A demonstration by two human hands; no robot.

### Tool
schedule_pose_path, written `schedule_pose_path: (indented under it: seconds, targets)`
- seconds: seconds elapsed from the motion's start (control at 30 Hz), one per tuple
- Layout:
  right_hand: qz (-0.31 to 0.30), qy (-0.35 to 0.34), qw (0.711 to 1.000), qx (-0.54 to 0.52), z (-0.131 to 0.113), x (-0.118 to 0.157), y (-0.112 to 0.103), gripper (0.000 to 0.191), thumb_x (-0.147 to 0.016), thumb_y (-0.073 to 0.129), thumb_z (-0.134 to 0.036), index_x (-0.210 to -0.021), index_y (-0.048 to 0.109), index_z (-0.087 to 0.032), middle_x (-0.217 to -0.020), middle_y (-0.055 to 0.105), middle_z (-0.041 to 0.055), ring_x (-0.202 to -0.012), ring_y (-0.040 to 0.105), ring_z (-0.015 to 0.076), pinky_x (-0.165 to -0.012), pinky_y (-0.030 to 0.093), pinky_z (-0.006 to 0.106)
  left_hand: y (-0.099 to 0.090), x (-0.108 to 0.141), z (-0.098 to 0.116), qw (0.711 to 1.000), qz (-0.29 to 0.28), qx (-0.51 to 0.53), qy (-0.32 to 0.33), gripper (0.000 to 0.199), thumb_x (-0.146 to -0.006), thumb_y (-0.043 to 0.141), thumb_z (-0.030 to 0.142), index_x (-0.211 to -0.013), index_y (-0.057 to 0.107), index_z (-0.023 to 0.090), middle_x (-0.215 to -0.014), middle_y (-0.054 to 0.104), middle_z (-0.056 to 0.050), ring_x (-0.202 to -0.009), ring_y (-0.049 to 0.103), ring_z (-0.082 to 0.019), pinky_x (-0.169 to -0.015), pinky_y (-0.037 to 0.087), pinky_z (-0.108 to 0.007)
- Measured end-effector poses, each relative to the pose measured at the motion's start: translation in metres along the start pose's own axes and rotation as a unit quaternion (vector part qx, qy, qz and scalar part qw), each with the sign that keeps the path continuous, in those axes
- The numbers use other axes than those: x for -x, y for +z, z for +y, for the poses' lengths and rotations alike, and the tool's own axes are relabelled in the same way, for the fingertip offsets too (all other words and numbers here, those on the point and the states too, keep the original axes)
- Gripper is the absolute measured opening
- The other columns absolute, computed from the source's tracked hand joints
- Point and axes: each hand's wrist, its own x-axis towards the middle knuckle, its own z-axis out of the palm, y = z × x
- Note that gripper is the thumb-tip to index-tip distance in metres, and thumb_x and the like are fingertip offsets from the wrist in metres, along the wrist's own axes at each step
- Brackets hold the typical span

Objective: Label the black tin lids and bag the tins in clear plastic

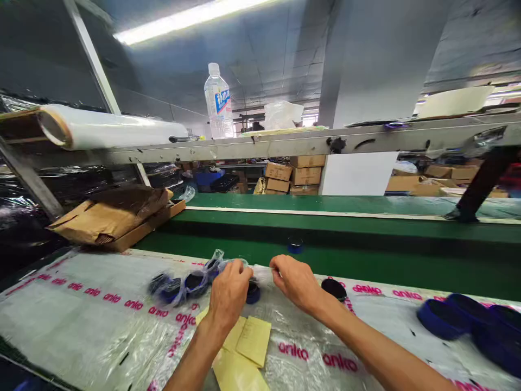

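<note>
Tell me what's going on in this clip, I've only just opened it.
A person's left hand and right hand pinch a strip of clear plastic wrap holding a row of round blue-and-black pieces, blurred with motion, on an anko-printed plastic sheet at a green conveyor belt. Yellow paper slips lie under the hands; more blue rounds sit to the right.

Seen from head height, the left hand (228,293) and right hand (295,282) pinch clear plastic film (260,273) at the end of a blurred row of round blue containers (183,285), on a pink-printed plastic sheet (81,309). Yellow papers (253,341) lie beneath the hands. Beyond runs a green conveyor belt (366,266), with a water bottle (218,101) higher up, past a metal rail (285,144)
</note>
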Motion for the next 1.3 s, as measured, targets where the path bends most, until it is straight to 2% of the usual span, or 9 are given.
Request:
schedule_pose_path:
  seconds: [0.1, 0.2, 0.3, 0.4, 0.7, 0.83, 1.1, 1.23, 1.3]
  targets:
    - [-0.013, -0.025, 1.0, 0.012, -0.015, -0.001, -0.006, 0.014, -0.093, 0.056, -0.008, -0.1, 0.06, -0.02, -0.096, 0.064, 0.0033, -0.089, 0.061, 0.0206, -0.064, 0.04, 0.029, -0.004, 0.002, -0.004, 1.0, 0.003, 0.0, -0.004, 0.02, -0.088, 0.06, 0.006, -0.085, 0.068, 0.024, -0.085, 0.061, -0.002, -0.079, 0.061, -0.021, -0.058, 0.041, -0.029]
    - [-0.032, -0.043, 0.998, 0.038, -0.031, 0.001, -0.011, 0.016, -0.093, 0.055, -0.007, -0.096, 0.062, -0.021, -0.094, 0.063, 0.005, -0.085, 0.06, 0.0219, -0.06, 0.039, 0.029, -0.004, 0.0, -0.001, 0.999, 0.026, 0.003, -0.036, 0.02, -0.091, 0.056, 0.009, -0.102, 0.069, 0.02, -0.087, 0.063, -0.004, -0.081, 0.062, -0.023, -0.062, 0.044, -0.031]
    - [-0.044, -0.037, 0.997, 0.058, -0.046, 0.007, -0.014, 0.021, -0.093, 0.055, -0.008, -0.108, 0.061, -0.022, -0.094, 0.063, 0.0064, -0.084, 0.061, 0.0232, -0.061, 0.041, 0.029, 0.0, -0.004, 0.006, 0.994, 0.063, 0.015, -0.083, 0.029, -0.098, 0.052, 0.02, -0.123, 0.061, 0.012, -0.096, 0.067, -0.008, -0.085, 0.064, -0.025, -0.066, 0.046, -0.034]
    - [-0.045, -0.006, 0.997, 0.066, -0.053, 0.011, -0.011, 0.028, -0.094, 0.055, -0.008, -0.118, 0.058, -0.021, -0.094, 0.063, 0.0081, -0.085, 0.062, 0.025, -0.064, 0.045, 0.031, 0.006, -0.006, 0.012, 0.99, 0.092, 0.04, -0.102, 0.025, -0.101, 0.049, 0.025, -0.119, 0.062, 0.014, -0.102, 0.069, -0.007, -0.084, 0.066, -0.023, -0.07, 0.047, -0.034]
    - [-0.045, 0.022, 0.998, 0.045, -0.032, -0.015, 0.015, 0.021, -0.096, 0.054, -0.007, -0.11, 0.063, -0.019, -0.098, 0.067, 0.0085, -0.091, 0.063, 0.0249, -0.069, 0.045, 0.03, 0.024, 0.006, 0.002, 0.976, 0.134, 0.152, -0.082, 0.018, -0.1, 0.048, 0.017, -0.106, 0.065, 0.02, -0.098, 0.071, -0.003, -0.091, 0.066, -0.019, -0.08, 0.049, -0.029]
    - [-0.044, 0.02, 0.999, 0.006, -0.027, -0.025, 0.035, 0.014, -0.1, 0.053, -0.013, -0.101, 0.065, -0.02, -0.096, 0.069, 0.0056, -0.089, 0.063, 0.0221, -0.071, 0.044, 0.029, 0.03, 0.015, -0.01, 0.975, 0.128, 0.172, -0.052, 0.02, -0.1, 0.046, 0.017, -0.095, 0.065, 0.021, -0.09, 0.071, -0.002, -0.085, 0.066, -0.018, -0.077, 0.049, -0.027]
    - [-0.029, 0.053, 0.994, -0.086, -0.028, -0.034, 0.056, 0.008, -0.099, 0.058, -0.017, -0.103, 0.065, -0.02, -0.096, 0.073, 0.003, -0.089, 0.067, 0.0202, -0.071, 0.041, 0.027, 0.04, 0.022, -0.024, 0.981, 0.12, 0.142, -0.05, 0.021, -0.1, 0.043, 0.018, -0.089, 0.061, 0.019, -0.077, 0.067, -0.002, -0.07, 0.064, -0.019, -0.065, 0.046, -0.028]
    - [-0.008, 0.088, 0.987, -0.135, -0.025, -0.034, 0.065, 0.028, -0.097, 0.06, -0.016, -0.125, 0.056, -0.02, -0.1, 0.074, 0.0017, -0.09, 0.07, 0.0191, -0.068, 0.04, 0.025, 0.046, 0.027, -0.025, 0.981, 0.124, 0.128, -0.071, 0.023, -0.1, 0.043, 0.019, -0.116, 0.059, 0.015, -0.085, 0.072, -0.005, -0.071, 0.069, -0.02, -0.065, 0.048, -0.029]
    - [-0.004, 0.089, 0.984, -0.156, -0.023, -0.03, 0.068, 0.029, -0.096, 0.061, -0.015, -0.124, 0.057, -0.022, -0.1, 0.075, 0.0006, -0.09, 0.07, 0.0185, -0.068, 0.04, 0.024, 0.047, 0.032, -0.025, 0.981, 0.119, 0.131, -0.078, 0.029, -0.099, 0.044, 0.018, -0.126, 0.054, 0.015, -0.091, 0.074, -0.006, -0.075, 0.071, -0.019, -0.066, 0.05, -0.028]
